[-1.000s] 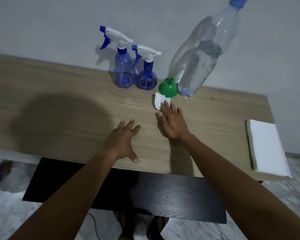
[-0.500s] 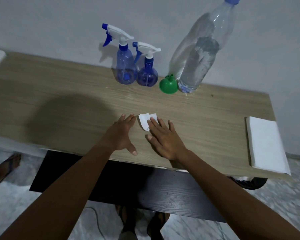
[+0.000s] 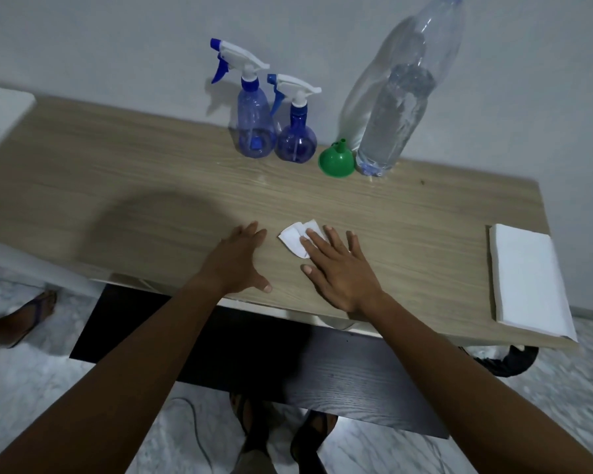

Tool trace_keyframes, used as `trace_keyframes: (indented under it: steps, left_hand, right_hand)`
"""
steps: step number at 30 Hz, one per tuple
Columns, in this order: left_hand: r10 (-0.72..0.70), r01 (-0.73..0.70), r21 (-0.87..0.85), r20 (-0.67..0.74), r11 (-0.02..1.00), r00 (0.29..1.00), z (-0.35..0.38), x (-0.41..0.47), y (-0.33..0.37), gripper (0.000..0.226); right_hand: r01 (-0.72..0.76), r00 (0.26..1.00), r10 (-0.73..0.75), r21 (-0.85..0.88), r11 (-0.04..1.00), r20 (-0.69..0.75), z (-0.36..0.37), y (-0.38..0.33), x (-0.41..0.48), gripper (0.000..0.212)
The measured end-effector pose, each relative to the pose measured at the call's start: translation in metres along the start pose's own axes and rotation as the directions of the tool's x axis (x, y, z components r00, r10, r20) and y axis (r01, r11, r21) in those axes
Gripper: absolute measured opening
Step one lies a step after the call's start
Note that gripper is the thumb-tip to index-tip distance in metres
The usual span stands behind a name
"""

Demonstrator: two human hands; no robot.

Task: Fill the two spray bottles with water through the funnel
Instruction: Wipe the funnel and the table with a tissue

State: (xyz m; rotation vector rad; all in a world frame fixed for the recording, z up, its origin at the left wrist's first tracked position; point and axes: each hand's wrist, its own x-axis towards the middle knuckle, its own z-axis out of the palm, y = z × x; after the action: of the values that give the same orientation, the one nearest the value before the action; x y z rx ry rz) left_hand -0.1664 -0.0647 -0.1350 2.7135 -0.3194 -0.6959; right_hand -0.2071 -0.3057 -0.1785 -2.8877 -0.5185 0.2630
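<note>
Right hand (image 3: 341,271) lies flat at lower centre of frame, grip wide, fingers straight. Its fingertips press a small crumpled white paper tissue (image 3: 295,239) onto the light wood-grain worktop (image 3: 117,186). Left hand (image 3: 237,265) is just left of the tissue and not touching it, palm down on the worktop, grip wide, fingers loosely spread, holding nothing. Both hands are near the worktop's front edge.

Well apart, upper centre against the pale wall (image 3: 117,39), stands a tall translucent blue plastic spray bottle (image 3: 255,131) with a white-and-blue trigger head. Close on its right is a shorter round-bodied blue spray bottle (image 3: 295,143) with the same kind of head. Both are upright with heads on; fill level cannot tell. Right of them a small green plastic funnel (image 3: 335,161) sits mouth down, spout up, just beside a large clear plastic water bottle (image 3: 396,114), partly full.

At the right edge of frame a stack of white paper napkins (image 3: 524,278) lies on the worktop corner. Below the worktop are a black wood-grain board (image 3: 288,364) and sandalled feet (image 3: 254,425) at bottom centre.
</note>
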Motion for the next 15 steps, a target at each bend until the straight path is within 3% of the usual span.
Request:
trace_keyframes:
  steps: [3, 8, 12, 15]
  left_hand:
    - [-0.003, 0.003, 0.027, -0.002, 1.0, 1.0, 0.005, -0.003, 0.007, 0.12]
    - [0.063, -0.065, 0.07, 0.028, 0.995, 0.998, 0.007, 0.002, 0.022, 0.123]
    - [0.129, -0.129, 0.062, 0.006, 0.99, 0.992, 0.009, 0.017, 0.045, 0.125]
    - [0.133, -0.136, 0.077, 0.039, 0.988, 0.99, 0.01, 0.029, 0.052, 0.127]
  right_hand:
    - [-0.098, 0.995, 0.098, 0.064, 0.993, 0.003, 0.005, -0.011, -0.014, 0.066]
    - [-0.044, 0.999, 0.044, -0.016, 0.999, -0.005, 0.002, -0.003, -0.036, 0.069]
    - [-0.248, 0.968, 0.249, 0.036, 0.968, -0.032, -0.018, 0.022, -0.004, 0.071]
    - [-0.31, 0.948, 0.316, 0.109, 0.945, -0.044, -0.039, 0.044, 0.03, 0.077]
